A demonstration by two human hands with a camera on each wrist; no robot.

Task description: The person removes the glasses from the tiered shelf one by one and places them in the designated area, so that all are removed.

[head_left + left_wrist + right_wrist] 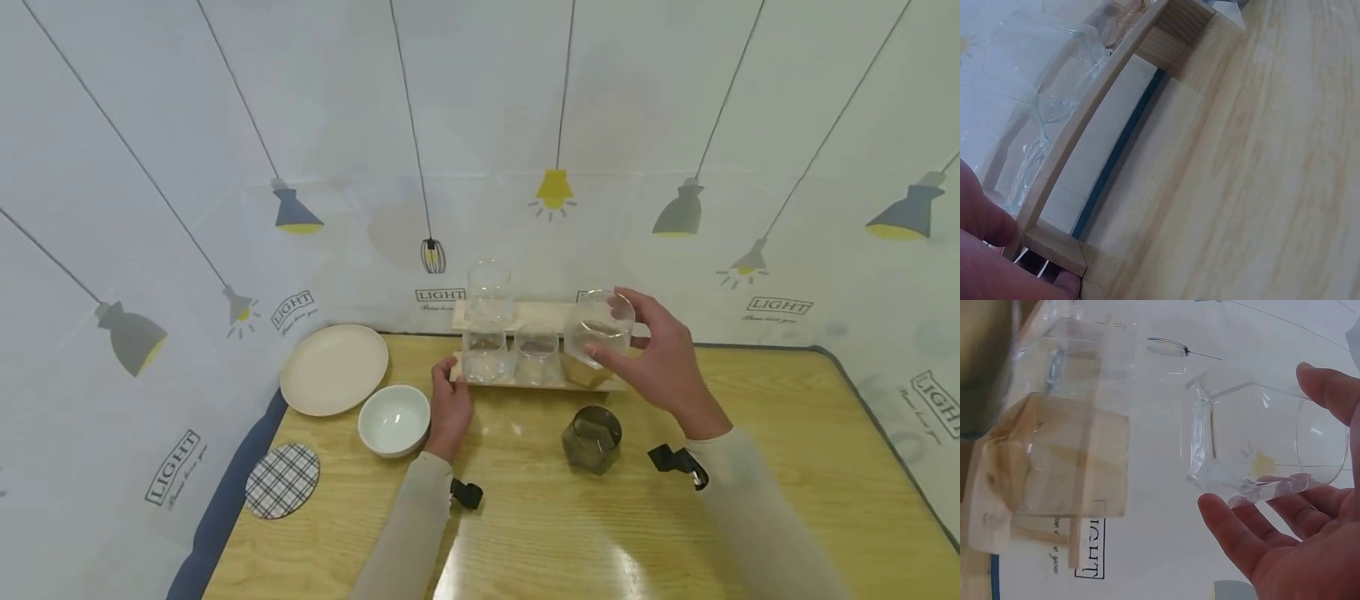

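My right hand holds a clear faceted drinking glass by its sides, raised in front of the right part of a two-tier wooden rack. In the right wrist view, the thumb and fingers span this glass. My left hand grips the rack's left end, its fingers round the wood in the left wrist view. One clear glass stands on the upper tier at the left. On the lower tier are two clear glasses and an amber-tinted glass, partly hidden in the head view.
A smoky grey glass stands on the wooden table in front of the rack. To the left are a white bowl, a cream plate and a checked round coaster. A lamp-patterned wall covering rises behind.
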